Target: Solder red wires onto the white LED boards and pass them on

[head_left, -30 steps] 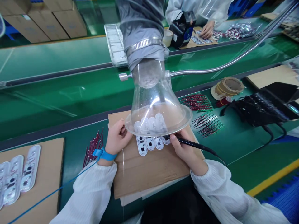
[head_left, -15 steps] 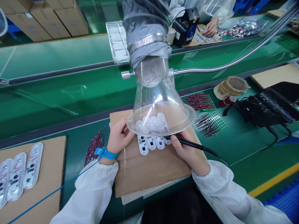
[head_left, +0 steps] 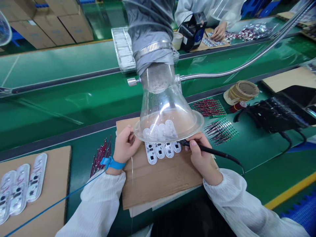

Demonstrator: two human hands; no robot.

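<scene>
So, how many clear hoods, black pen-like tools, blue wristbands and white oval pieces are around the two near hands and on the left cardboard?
Clear hood: 1
Black pen-like tool in the right hand: 1
Blue wristband: 1
White oval pieces: 7 visible (4 on the middle cardboard, 3 on the left cardboard)
Total: 10

right hand (head_left: 201,156): grips black corded pen (head_left: 211,150) over right edge of cardboard (head_left: 160,177) | left hand (head_left: 126,144): closed on thin strand (head_left: 132,166), left edge | white boards (head_left: 159,150): far half, below clear hood (head_left: 164,105)
</scene>
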